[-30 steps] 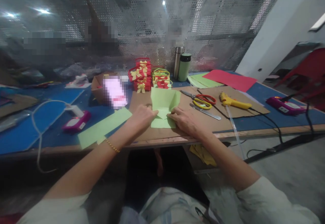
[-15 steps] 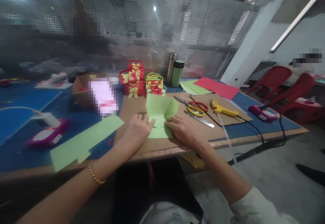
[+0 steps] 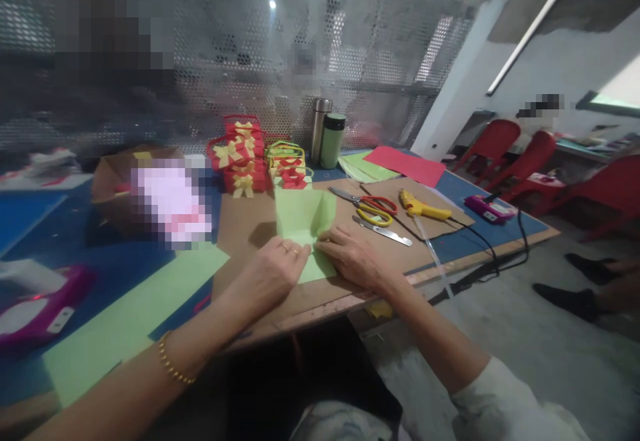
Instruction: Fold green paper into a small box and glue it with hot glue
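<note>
Green paper [image 3: 305, 217] pinched by both hands, left hand [image 3: 281, 264] at its 7 o'clock, right hand [image 3: 353, 257] at 4, scissors [image 3: 373, 209] lying around 2 o'clock.

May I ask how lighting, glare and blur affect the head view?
In the head view, bright glints dot the mesh wall; the glowing display is pixelated beyond reading; the purple box at far left looks soft; a faint shadow lies on the cardboard left of the folded paper; the scissors look fairly sharp.

both forearms reaching forward, left hand [image 3: 281, 264] beside right hand [image 3: 353, 257]
</note>
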A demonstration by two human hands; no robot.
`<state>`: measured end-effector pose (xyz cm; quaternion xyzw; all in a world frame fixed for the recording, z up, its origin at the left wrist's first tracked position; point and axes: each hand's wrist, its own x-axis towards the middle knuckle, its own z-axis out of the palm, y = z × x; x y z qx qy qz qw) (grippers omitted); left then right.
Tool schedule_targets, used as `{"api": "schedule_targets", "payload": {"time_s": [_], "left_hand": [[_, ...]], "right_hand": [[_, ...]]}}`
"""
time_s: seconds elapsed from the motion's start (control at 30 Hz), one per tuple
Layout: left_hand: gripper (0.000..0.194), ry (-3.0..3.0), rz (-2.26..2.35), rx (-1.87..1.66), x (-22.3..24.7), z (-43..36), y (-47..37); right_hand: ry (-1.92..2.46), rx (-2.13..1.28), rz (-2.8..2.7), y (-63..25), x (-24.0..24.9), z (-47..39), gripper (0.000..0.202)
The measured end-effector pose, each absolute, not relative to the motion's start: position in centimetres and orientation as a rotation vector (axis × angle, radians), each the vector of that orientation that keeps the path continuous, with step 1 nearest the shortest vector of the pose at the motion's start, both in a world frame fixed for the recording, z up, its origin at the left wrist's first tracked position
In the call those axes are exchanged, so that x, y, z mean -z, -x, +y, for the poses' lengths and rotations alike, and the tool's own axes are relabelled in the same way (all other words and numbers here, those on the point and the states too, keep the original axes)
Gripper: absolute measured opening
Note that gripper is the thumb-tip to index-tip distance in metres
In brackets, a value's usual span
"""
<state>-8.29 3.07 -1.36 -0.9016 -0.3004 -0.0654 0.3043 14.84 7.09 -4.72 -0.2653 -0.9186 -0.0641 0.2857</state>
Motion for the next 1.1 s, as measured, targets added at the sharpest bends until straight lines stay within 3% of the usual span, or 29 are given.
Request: {"api": "schedule_targets", "payload": {"time_s": [0.37,0.63,0.8,0.97,1.1], "left_hand": [[0.041,2.523,-0.919,0.251,1.7,4.1,9.8],[0.042,2.605,-0.998,0.299,1.4,4.6,10.3],[0.028,2.615,-1.275,0.295,0.5,3.9,8.3],[0.036,2.434,-1.641,0.322,0.2,3.2,5.5],[0.030,2.316,-1.975,0.289,-0.6,3.5,3.1]], "right_hand": [[0.839,-0.047,-2.071,-15.2,4.1,6.9,0.030],[1.071,0.040,-2.402,-14.4,3.8,7.7,0.027],[1.098,0.045,-2.450,-14.2,3.6,7.4,0.026],[1.100,0.041,-2.463,-14.1,3.6,7.4,0.026],[1.096,0.032,-2.469,-14.1,3.5,7.3,0.027]]}}
